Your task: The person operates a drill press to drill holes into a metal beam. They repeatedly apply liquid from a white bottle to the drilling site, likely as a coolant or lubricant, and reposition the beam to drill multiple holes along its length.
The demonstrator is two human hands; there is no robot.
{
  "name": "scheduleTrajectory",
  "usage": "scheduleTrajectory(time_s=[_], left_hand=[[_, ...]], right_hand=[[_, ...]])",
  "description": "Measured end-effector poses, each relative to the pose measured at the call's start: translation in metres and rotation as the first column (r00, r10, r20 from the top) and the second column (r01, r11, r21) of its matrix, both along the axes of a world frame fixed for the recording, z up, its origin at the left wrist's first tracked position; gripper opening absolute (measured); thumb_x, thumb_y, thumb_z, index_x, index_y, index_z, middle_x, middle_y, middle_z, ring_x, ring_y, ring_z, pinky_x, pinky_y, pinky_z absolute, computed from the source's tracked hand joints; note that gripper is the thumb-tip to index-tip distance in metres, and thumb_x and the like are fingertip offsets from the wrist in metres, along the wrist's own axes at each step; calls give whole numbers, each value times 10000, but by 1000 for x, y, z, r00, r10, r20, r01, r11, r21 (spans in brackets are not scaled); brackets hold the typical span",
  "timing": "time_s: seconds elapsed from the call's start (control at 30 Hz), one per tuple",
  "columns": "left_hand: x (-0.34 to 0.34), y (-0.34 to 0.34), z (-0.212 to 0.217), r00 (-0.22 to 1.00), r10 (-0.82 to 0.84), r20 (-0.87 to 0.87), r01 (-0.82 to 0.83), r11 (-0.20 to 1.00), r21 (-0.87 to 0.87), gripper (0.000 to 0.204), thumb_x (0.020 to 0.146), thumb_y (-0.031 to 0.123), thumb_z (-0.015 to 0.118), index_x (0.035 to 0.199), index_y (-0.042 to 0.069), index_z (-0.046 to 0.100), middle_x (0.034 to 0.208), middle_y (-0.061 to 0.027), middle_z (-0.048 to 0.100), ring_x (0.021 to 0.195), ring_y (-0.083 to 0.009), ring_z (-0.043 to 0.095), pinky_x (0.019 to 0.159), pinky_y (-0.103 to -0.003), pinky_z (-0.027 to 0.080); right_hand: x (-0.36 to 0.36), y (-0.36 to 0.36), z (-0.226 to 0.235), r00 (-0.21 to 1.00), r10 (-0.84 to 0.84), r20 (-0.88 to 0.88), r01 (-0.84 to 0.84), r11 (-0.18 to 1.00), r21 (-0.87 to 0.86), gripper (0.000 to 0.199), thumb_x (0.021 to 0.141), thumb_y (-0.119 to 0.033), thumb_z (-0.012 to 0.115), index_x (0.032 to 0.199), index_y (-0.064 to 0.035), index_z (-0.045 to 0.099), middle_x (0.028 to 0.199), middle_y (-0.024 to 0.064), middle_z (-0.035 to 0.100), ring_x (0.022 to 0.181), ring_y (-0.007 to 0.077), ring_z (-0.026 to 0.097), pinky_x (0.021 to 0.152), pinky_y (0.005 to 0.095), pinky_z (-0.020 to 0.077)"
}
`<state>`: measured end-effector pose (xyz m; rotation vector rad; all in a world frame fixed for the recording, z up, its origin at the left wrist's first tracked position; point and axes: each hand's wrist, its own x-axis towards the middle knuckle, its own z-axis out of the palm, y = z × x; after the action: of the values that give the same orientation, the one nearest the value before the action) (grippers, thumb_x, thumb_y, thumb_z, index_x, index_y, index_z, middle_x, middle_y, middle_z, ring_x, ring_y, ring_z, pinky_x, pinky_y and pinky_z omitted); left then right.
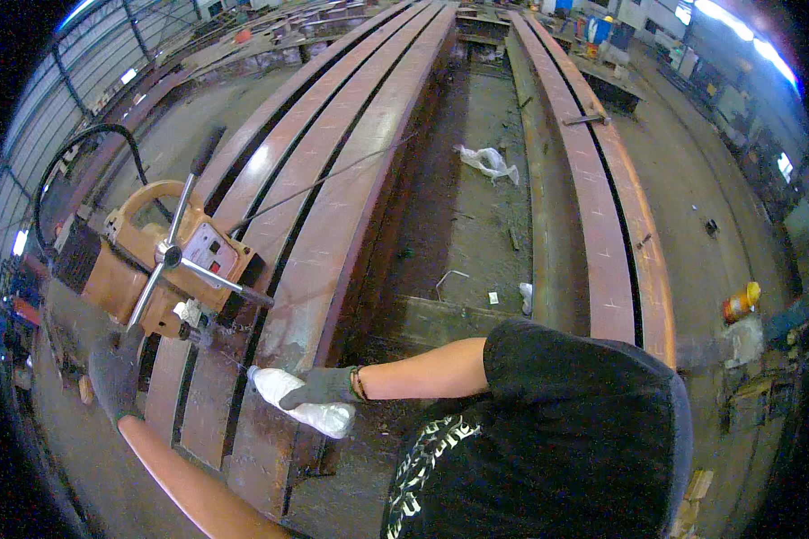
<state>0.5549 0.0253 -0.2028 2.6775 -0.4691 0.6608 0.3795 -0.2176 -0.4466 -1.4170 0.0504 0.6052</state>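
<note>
A magnetic drill (166, 256) in orange-tan stands on the steel beams at the left, its three-spoked feed handle (182, 205) facing me. My left hand (117, 373), in a grey glove, is closed round the lowest spoke's end. My right hand (322, 388), also gloved, grips a white plastic bottle (279, 384) lying tilted, its nozzle pointing left toward the drill's lower end. A thin streak, seemingly liquid, runs between nozzle and drill bit. The fingertips of the left hand are partly hidden behind the spoke.
Long reddish-brown steel beams (351, 171) run away from me with narrow gaps between. More beams (593, 216) lie to the right across a sunken floor strip holding a crumpled plastic bag (490, 163). A black cable (90, 135) arches behind the drill. A yellow container (742, 303) stands far right.
</note>
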Motion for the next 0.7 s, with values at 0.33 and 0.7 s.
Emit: scheduleTrajectory(time_s=[0.33, 0.7], left_hand=[[-3, 11, 4, 998, -2, 67, -9, 987, 163, 605, 894, 461, 704, 794, -126, 597, 714, -325, 554, 614, -404, 450, 657, -540, 410], [-13, -6, 4, 1000, 12, -10, -13, 998, -54, 574, 867, 457, 745, 825, -102, 625, 730, -289, 596, 628, -332, 500, 656, -495, 425]], right_hand=[[-6, -2, 32, 995, 42, -88, -22, 976, 217, 315, 932, -420, 734, 1128, -177, 689, 896, 13, 707, 744, 168, 646, 688, 369, 539], [-1, -6, 30, 996, 15, -83, -18, 999, -33, 489, 889, -486, 741, 1179, -96, 688, 998, 47, 730, 845, 192, 688, 772, 351, 563]])
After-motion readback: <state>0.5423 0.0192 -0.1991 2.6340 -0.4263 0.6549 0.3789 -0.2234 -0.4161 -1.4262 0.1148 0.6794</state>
